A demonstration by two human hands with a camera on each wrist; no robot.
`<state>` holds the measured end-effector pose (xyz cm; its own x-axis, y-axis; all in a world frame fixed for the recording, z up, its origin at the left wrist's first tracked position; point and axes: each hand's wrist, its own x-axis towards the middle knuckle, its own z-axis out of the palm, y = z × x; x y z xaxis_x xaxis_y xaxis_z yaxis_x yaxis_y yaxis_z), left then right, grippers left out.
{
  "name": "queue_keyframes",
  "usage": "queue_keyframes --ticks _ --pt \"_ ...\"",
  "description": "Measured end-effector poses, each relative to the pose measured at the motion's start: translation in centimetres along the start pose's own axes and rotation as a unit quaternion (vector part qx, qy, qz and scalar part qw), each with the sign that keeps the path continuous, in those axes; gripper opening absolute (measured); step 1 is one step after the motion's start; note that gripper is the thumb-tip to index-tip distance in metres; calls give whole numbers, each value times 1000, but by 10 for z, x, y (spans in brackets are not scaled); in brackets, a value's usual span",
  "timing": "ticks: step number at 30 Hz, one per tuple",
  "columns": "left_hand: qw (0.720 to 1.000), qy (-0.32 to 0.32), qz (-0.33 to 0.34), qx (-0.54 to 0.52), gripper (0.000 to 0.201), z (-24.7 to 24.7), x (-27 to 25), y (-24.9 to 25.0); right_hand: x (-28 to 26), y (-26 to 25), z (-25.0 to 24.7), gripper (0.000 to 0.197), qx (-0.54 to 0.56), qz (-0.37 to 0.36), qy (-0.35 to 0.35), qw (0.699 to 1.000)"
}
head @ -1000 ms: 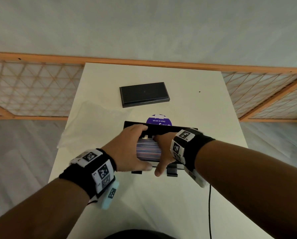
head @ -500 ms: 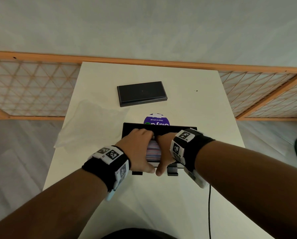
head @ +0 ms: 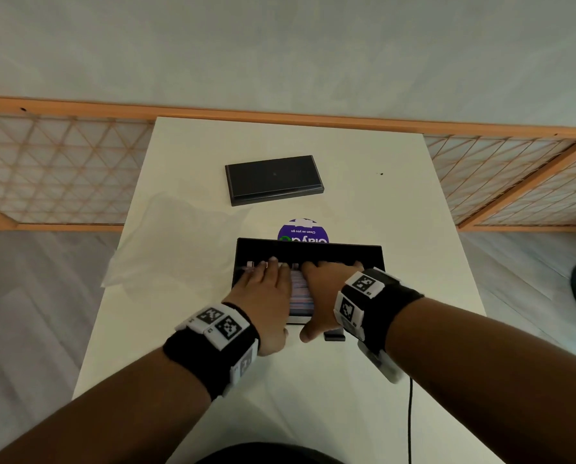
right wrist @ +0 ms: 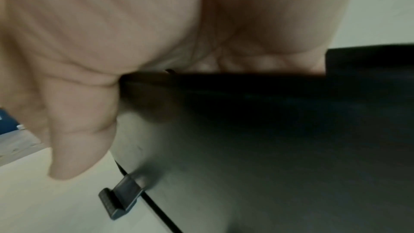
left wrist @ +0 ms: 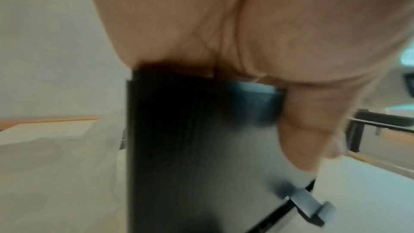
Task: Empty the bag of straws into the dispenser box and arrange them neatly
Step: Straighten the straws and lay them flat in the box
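Observation:
The black dispenser box stands open at the middle of the white table. Striped straws lie inside it, showing only in the gap between my hands. My left hand and right hand lie palm down on the straws, side by side, with straight fingers reaching the box's back wall. Both thumbs hang over the front wall. In the left wrist view the palm rests on the box. In the right wrist view the thumb hangs beside the box front.
The box's black lid lies flat farther back. An empty clear plastic bag is spread at the table's left edge. A purple round sticker shows behind the box. A black cable runs off the near right. A wooden lattice rail borders the back.
Both hands went from clasping the straw bundle at its sides to lying flat on top. The fingers stretched toward the back wall and the left wrist turned palm down.

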<state>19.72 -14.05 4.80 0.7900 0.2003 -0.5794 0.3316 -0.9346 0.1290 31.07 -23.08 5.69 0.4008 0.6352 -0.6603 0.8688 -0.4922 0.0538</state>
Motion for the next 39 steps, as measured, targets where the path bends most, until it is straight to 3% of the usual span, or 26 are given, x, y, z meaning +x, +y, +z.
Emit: queue_keyframes --ticks 6,10,14,17,20,30,39 --pt "997 23 66 -44 91 3 -8 3 5 -4 16 112 41 20 36 998" --pt "995 93 43 -2 96 -7 -9 3 6 -5 17 104 59 3 56 997" --pt "999 49 4 -19 105 -7 6 10 4 -7 18 91 79 -31 80 993" --pt "998 50 -13 -28 80 1 9 6 -3 -3 21 76 80 -27 90 992" --pt "998 63 -7 -22 69 5 6 5 -11 -1 26 76 63 1 84 994" --pt "1000 -1 -10 -10 72 -6 11 9 -9 -3 15 66 74 8 33 997" --pt "999 16 -2 -39 79 2 14 3 -11 -3 17 67 58 -1 45 997"
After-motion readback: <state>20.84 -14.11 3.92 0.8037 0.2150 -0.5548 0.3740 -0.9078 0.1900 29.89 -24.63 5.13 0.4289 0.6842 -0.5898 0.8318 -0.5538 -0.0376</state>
